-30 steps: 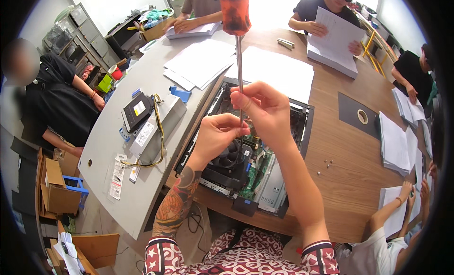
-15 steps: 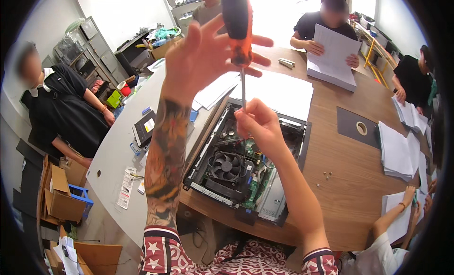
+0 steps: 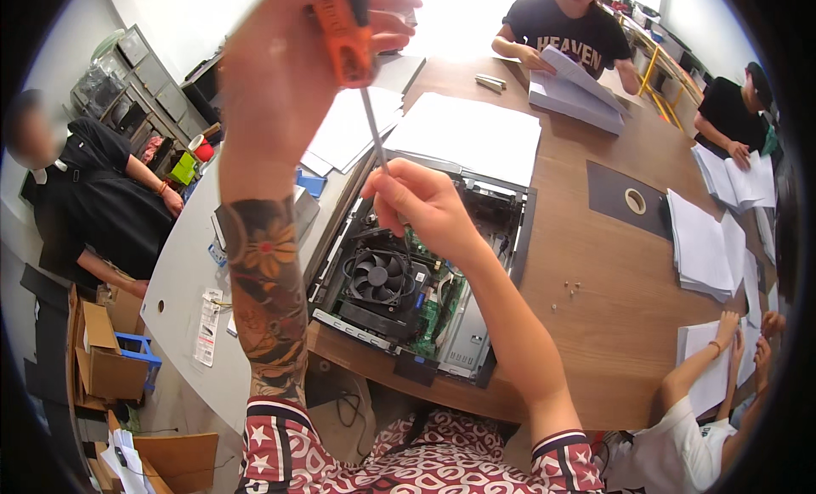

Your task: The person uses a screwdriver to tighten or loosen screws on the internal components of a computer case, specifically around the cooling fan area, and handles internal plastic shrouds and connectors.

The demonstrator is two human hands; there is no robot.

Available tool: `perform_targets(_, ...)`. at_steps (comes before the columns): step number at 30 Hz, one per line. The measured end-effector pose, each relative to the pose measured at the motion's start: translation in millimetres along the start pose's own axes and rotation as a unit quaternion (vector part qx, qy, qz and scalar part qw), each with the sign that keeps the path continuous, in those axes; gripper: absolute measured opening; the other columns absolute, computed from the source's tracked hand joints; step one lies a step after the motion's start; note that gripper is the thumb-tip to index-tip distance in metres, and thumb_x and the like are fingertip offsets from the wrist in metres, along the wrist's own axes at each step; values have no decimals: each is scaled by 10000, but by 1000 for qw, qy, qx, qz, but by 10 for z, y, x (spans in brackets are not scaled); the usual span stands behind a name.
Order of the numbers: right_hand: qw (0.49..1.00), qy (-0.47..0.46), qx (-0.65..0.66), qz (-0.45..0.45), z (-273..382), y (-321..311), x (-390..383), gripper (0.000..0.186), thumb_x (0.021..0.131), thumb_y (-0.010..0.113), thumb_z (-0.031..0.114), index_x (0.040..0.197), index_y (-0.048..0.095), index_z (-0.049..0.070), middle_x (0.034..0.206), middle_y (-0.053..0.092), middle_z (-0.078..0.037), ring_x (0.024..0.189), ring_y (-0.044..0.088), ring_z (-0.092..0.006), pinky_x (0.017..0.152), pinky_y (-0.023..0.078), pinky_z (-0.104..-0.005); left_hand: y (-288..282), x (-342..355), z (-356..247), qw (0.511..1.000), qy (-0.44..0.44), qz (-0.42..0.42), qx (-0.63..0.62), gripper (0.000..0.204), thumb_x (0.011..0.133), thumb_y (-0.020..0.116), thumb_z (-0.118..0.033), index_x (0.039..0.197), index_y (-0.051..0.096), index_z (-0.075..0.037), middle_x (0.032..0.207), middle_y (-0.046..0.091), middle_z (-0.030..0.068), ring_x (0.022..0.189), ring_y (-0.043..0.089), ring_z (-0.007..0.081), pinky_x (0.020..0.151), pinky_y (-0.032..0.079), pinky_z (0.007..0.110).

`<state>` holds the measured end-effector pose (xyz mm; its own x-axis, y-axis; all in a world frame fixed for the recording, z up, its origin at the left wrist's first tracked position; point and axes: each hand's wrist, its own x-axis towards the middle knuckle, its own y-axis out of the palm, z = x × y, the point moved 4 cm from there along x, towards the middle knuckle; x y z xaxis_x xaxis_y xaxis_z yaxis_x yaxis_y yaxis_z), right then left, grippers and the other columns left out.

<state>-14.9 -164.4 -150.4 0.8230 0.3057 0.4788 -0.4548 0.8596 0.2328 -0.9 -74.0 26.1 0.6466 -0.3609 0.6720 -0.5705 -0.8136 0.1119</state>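
Note:
A screwdriver point(image 3: 343, 42) with an orange and black handle slants over an opened desktop computer case point(image 3: 466, 345). My left hand point(image 3: 276, 90), on the tattooed arm, is around its handle; the fingers reach out past the handle, and the upper part is cut off by the frame. Lower down, my right hand point(image 3: 429, 207) pinches the metal shaft with thumb and fingers. The tip is hidden behind that hand. Inside the case are a black cooling fan point(image 3: 378, 277) and a green circuit board point(image 3: 433, 311).
Right of the case lie several small screws point(image 3: 571, 292) and a tape roll point(image 3: 635, 201) on a dark sheet. White papers point(image 3: 467, 133) are behind it. People handle paper stacks point(image 3: 578, 103) at the far and right edges; another person point(image 3: 102, 188) stands left.
The screwdriver's handle has swung left, so the shaft now leans more. Both my hands have shifted left in view, and the whole scene has slid left as well.

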Motion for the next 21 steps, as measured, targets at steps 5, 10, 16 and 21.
perform_targets(5, 1000, 4, -17, -8, 4, -29, -8, 271, 1019, 529, 272, 975, 647, 31, 645, 554, 10, 542, 457, -39, 518, 368, -197, -110, -28, 88, 991, -33, 2, -130, 576, 920, 474, -291, 1343, 437, 100, 1265, 554, 290, 1071, 617, 406, 957, 461, 548)
perform_targets(10, 1000, -3, -25, -1, 0, -7, -8, 282, 1023, 516, 274, 978, 648, 29, 640, 555, 11, 540, 462, -42, 521, 374, -197, -272, 17, 73, 996, -1, 52, -75, 488, 937, 555, -162, 1339, 431, 84, 1199, 583, 261, 1046, 632, 316, 902, 515, 412)
perform_targets(16, 1000, 4, -28, 1, -51, -35, 9, 318, 1032, 489, 304, 977, 650, 35, 637, 563, 8, 538, 469, -45, 526, 384, -198, 35, 24, -61, 999, 42, -21, -24, 498, 942, 607, -202, 1322, 430, 66, 1192, 579, 188, 1009, 618, 237, 904, 488, 323)
perform_targets(21, 1000, 9, -27, -2, -13, -41, -8, 331, 1042, 459, 313, 1037, 611, 19, 695, 579, -15, 612, 525, -75, 583, 425, -220, 15, -96, -74, 998, -13, -50, 29, 518, 932, 613, -223, 1320, 444, 75, 1157, 607, 212, 976, 636, 269, 875, 526, 399)
